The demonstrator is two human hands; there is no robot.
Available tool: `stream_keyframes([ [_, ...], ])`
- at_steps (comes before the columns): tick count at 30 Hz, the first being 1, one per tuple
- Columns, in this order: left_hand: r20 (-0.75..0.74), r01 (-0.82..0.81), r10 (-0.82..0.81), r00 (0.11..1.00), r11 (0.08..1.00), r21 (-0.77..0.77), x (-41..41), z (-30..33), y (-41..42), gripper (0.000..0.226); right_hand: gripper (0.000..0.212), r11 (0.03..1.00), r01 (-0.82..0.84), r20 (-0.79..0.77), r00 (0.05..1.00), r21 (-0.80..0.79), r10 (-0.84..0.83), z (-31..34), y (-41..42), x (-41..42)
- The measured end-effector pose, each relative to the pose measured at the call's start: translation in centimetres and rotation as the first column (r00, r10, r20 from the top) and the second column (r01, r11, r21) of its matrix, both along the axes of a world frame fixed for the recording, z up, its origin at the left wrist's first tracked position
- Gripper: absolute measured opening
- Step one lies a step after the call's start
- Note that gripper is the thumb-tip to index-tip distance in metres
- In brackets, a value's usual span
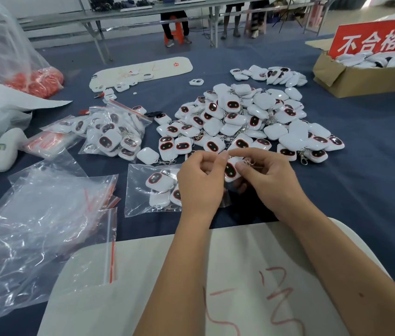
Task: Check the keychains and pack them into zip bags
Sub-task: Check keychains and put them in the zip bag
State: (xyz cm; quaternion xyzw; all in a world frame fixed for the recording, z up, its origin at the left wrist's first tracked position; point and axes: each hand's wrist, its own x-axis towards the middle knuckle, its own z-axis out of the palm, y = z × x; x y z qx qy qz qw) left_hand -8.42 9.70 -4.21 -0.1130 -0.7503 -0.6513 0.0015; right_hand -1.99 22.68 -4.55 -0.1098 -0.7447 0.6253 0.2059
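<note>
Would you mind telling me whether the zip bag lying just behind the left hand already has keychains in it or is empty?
Partly filled: the zip bag holds a few white keychains visible through the clear plastic.

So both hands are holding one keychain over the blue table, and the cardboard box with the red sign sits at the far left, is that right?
Not quite. The cardboard box with the red sign sits at the far right, not the left, as the head view shows. The rest holds: the left hand and right hand hold one keychain over the blue table.
</note>
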Motion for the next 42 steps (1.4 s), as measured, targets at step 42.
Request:
stream_keyframes([
  [42,0.225,0.116,-0.155,0.962,0.977,0.177,-0.37,0.37,0.02,0.018,0.015,0.989,-0.006,-0.018,1.000,-0.145,0.003,0.30,-0.41,0.24],
])
